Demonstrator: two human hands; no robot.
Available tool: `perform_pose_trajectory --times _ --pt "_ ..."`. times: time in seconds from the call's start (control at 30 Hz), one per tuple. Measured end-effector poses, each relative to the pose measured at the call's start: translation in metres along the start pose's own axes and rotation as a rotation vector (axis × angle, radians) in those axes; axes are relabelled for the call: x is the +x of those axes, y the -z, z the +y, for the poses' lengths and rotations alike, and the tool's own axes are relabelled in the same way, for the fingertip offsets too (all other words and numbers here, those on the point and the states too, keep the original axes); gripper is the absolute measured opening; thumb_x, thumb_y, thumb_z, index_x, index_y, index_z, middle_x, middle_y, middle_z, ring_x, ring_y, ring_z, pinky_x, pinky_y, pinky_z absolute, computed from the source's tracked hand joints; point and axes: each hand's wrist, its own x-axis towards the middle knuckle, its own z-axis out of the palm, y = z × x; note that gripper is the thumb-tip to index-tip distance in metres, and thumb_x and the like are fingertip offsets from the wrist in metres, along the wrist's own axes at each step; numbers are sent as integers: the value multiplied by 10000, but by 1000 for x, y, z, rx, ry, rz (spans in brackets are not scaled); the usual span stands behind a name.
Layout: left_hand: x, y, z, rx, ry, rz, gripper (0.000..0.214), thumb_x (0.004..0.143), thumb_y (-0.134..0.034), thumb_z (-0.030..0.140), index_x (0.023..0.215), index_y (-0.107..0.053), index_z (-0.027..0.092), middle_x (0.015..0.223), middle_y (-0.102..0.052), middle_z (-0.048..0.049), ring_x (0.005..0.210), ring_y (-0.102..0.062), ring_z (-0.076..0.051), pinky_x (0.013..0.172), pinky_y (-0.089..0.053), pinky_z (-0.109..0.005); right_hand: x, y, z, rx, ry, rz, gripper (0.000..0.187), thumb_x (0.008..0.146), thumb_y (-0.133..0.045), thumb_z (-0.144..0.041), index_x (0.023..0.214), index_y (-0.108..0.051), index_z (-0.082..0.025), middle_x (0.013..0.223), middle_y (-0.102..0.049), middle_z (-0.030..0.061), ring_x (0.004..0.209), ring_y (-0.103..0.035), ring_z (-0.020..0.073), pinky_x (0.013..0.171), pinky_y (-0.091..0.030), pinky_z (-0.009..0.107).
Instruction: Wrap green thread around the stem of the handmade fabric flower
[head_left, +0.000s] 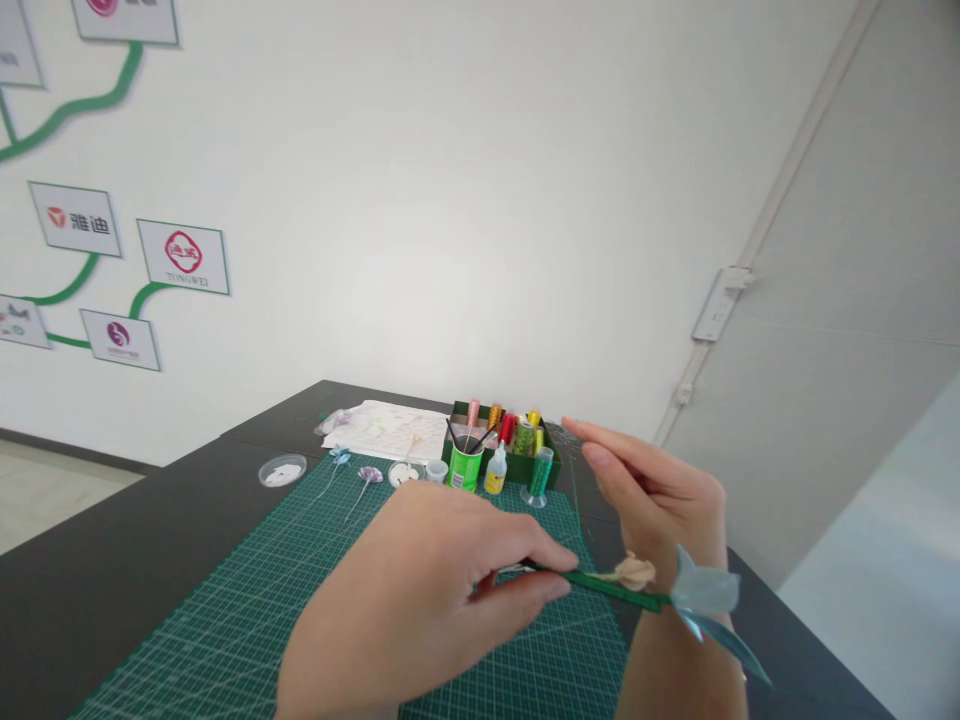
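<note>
My left hand (420, 590) pinches a green-wrapped flower stem (611, 588) between thumb and forefinger above the cutting mat. The stem points right and ends in a pale blue flower (705, 592) with translucent petals. Beside the stem sits a small peach-coloured bud (634, 571). Behind the flower, my right hand (660, 490) is raised, its forefinger reaching left with the thumb close against it and the other fingers curled. Whatever may be between those fingertips is too small to make out. The flower partly covers the right wrist.
A green cutting mat (247, 600) covers much of the black table (97, 590). Toward the back stand a green box (555, 470) of thread spools, a green can (465, 468), a glue bottle (496, 470) and a green spool (540, 475). Small blue (340, 455) and purple flowers (370, 475) lie left.
</note>
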Motion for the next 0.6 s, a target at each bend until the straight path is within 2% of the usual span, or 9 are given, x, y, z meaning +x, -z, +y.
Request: perform_pose_trajectory --times 0.1,0.2,0.27,0.33,0.43,0.5,0.6 --pt "1 0 0 -3 -20 3 57 921 -735 229 960 -770 254 790 -792 92 625 -693 -82 623 -463 -203 -1 0 0 12 -17 28 190 877 -726 -287 1023 -841 -324 973 -824 34 908 -779 225 800 -643 339" --pt "1 1 1 -8 -44 89 71 888 -764 185 928 -758 243 760 -780 98 605 -680 -72 620 -469 -193 -1 3 1 16 -6 9 195 882 -723 -282 1029 -844 -324 679 -752 16 874 -777 235 807 -644 347" --pt "1 2 2 -14 -63 153 77 885 -763 170 917 -751 239 762 -780 93 609 -680 -70 610 -474 -187 0 5 3 8 -1 16 217 892 -712 -268 1050 -837 -349 564 -670 -5 865 -776 224 790 -640 322" --pt "0 3 3 -20 -79 205 60 907 -740 179 920 -750 237 758 -778 77 607 -678 -74 594 -480 -189 0 7 5 -10 2 4 241 906 -701 -252 1071 -828 -374 607 -702 -3 884 -776 213 785 -637 303" --pt "-1 4 3 -38 -79 272 67 939 -706 202 931 -750 251 750 -775 61 609 -689 -88 605 -512 -203 1 10 7 -58 48 -36 243 909 -709 -245 1069 -828 -383 868 -813 13 892 -778 202 772 -641 286" --pt "-1 4 3 -54 -86 324 72 934 -713 198 924 -749 259 766 -782 61 637 -710 -95 639 -544 -209 1 11 8 -80 92 -58 223 914 -707 -259 1057 -832 -377 985 -824 12 852 -779 189 714 -637 262" --pt "1 3 3 -63 -96 434 101 903 -739 152 902 -741 253 817 -794 75 698 -728 -82 687 -564 -184 1 15 10 -84 102 -141 180 928 -693 -292 1013 -845 -337 995 -825 22 812 -778 192 687 -634 264"
